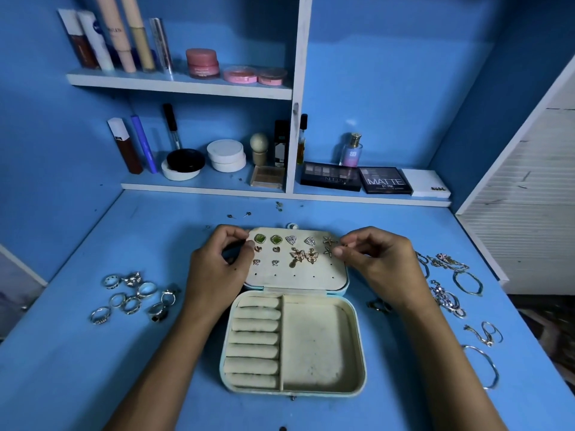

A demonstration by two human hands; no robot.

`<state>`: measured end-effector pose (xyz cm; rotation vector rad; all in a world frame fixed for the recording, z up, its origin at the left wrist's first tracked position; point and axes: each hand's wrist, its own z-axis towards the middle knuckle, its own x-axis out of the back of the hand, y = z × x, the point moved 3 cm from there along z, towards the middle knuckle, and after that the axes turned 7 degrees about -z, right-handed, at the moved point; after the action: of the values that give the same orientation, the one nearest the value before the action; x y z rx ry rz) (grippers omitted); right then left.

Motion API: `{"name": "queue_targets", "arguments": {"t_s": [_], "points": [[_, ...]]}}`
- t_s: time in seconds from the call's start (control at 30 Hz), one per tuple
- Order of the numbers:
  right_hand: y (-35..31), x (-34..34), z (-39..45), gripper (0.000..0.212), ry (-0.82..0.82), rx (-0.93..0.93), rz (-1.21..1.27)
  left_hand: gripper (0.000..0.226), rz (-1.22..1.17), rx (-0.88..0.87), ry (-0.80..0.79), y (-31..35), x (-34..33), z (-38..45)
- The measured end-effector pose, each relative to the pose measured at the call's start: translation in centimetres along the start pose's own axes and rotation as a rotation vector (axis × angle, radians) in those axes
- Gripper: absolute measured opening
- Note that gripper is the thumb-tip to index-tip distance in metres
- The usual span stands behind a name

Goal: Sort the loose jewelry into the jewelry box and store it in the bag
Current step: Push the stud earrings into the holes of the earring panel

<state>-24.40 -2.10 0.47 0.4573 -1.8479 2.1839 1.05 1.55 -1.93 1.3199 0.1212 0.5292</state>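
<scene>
step: I'm fixing a starfish earring [328, 251] into the lid panel [295, 276] of the jewelry box [292, 340], open flat mid-desk.
right hand [378, 262]: fingers curling at the panel's right edge, pinching at the stud; a backing piece there, can't tell.
left hand [219, 264]: fingertips pinching the panel's left edge, steadying it.
doing it well: I'm thinking keep the post square to its hole, don't bump the butterfly pair [303, 256].
room: rings [133, 297] lying well left, chains and bangles [457, 293] right; box tray [317, 343] holding nothing yet; elbows staying between piles.
bag: not in view.
</scene>
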Motion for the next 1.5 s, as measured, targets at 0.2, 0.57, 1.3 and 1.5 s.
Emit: {"name": "queue_targets", "arguments": {"t_s": [0.2,0.57,1.3,1.5], "points": [[-0.3,0.3,-0.4,0.014,-0.035,0.02,-0.086,0.014,0.001,0.018,-0.028,0.4,-0.1,0.0],[-0.2,-0.1,-0.5,0.021,-0.171,0.049,-0.1,0.071,0.193,0.069,-0.193,1.6,-1.3,1.1],[-1.4,-0.9,-1.1,0.021,-0.254,0.059,-0.04,0.078,0.684,0.079,-0.219,4.9,-4.3,1.4],[-1.4,-1.2,-1.2,0.023,-0.234,0.074,-0.051,0.078,0.714,0.051,-0.171,4.9,-4.6,1.3]]}}
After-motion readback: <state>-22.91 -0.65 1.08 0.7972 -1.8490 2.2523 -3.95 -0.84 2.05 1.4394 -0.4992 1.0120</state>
